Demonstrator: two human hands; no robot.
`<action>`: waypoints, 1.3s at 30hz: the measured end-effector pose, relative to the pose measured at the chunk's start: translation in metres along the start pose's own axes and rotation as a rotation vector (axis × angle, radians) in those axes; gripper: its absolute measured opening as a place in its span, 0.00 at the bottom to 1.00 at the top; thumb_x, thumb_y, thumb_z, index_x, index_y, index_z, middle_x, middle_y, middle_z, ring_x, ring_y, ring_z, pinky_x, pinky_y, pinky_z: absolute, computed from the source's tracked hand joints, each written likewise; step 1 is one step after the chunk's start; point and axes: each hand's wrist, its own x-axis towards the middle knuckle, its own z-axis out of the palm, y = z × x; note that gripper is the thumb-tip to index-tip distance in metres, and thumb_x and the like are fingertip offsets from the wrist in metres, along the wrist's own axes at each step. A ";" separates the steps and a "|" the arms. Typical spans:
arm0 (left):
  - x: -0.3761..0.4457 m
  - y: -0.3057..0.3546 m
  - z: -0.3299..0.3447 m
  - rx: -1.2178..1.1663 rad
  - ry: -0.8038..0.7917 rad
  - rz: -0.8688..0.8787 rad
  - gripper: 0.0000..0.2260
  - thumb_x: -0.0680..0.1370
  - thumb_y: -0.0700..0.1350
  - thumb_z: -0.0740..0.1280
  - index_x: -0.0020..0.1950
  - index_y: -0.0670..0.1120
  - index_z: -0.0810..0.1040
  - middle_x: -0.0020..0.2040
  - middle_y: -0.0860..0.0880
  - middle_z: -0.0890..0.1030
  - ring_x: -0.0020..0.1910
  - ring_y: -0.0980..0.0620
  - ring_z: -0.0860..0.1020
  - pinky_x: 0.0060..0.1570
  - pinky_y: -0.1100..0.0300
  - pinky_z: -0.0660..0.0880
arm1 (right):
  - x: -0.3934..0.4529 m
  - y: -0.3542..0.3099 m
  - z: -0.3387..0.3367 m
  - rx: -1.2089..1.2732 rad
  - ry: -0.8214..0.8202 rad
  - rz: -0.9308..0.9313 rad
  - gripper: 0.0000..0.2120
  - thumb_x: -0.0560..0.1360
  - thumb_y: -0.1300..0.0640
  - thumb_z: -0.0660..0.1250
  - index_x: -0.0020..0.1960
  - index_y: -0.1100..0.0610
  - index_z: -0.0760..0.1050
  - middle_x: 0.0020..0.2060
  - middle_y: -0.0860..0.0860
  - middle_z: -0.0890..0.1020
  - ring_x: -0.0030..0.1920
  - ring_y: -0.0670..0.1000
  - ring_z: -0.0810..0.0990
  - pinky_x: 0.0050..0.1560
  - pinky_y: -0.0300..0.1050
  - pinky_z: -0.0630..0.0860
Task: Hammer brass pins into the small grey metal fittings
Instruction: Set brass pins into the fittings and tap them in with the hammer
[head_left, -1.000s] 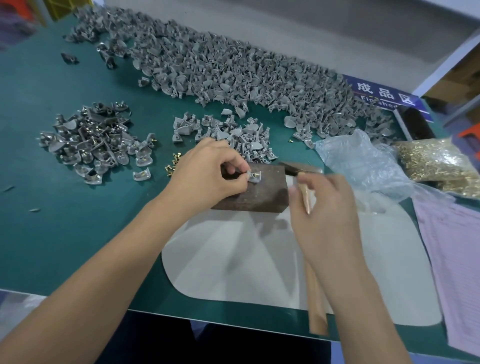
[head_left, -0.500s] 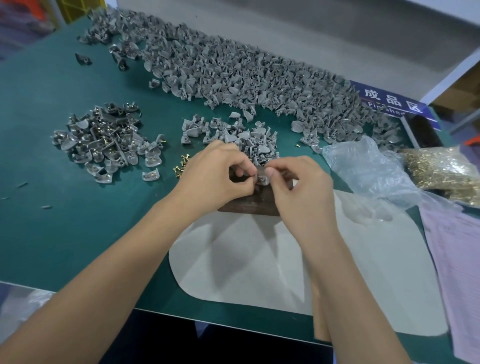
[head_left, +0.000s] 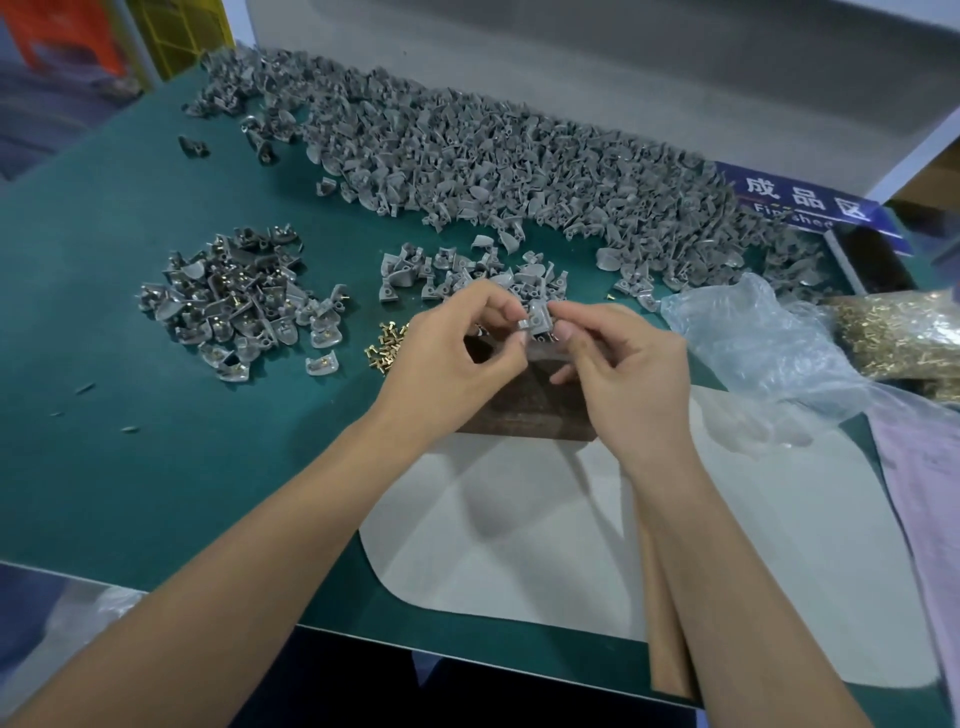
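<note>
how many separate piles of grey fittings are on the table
3: the big heap along the back, a pile with pins at left, a small pile behind the hands, partly hidden.

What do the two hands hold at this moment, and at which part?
One grey fitting, above the dark block. The left hand pinches its left edge, the right hand its right edge, by fingertips.

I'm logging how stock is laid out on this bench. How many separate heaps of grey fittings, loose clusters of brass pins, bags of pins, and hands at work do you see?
Heaps of grey fittings: 3 (long back heap, pinned heap, small middle heap)
Loose brass pin cluster: 1
Bag of brass pins: 1
Hands: 2 (left hand, right hand), both pinching one fitting
Total: 7
</note>
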 end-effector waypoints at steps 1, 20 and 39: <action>0.000 0.000 0.000 -0.003 0.004 0.002 0.05 0.76 0.43 0.71 0.50 0.51 0.79 0.46 0.56 0.82 0.49 0.52 0.81 0.49 0.59 0.76 | 0.000 0.002 0.001 -0.014 0.018 -0.007 0.13 0.80 0.64 0.71 0.55 0.46 0.84 0.48 0.49 0.85 0.30 0.48 0.83 0.35 0.41 0.81; -0.001 0.002 0.000 0.029 -0.014 0.055 0.05 0.77 0.41 0.72 0.51 0.48 0.81 0.45 0.54 0.84 0.48 0.54 0.82 0.51 0.63 0.77 | -0.011 0.009 0.004 -0.340 0.022 -0.298 0.04 0.79 0.62 0.72 0.53 0.58 0.85 0.47 0.48 0.82 0.44 0.44 0.79 0.45 0.35 0.74; 0.000 -0.001 0.000 -0.004 -0.034 0.072 0.06 0.77 0.42 0.73 0.52 0.50 0.82 0.44 0.58 0.85 0.47 0.59 0.84 0.50 0.69 0.76 | -0.011 0.009 0.002 -0.326 0.030 -0.282 0.03 0.79 0.62 0.73 0.51 0.58 0.84 0.45 0.48 0.82 0.45 0.40 0.77 0.45 0.30 0.70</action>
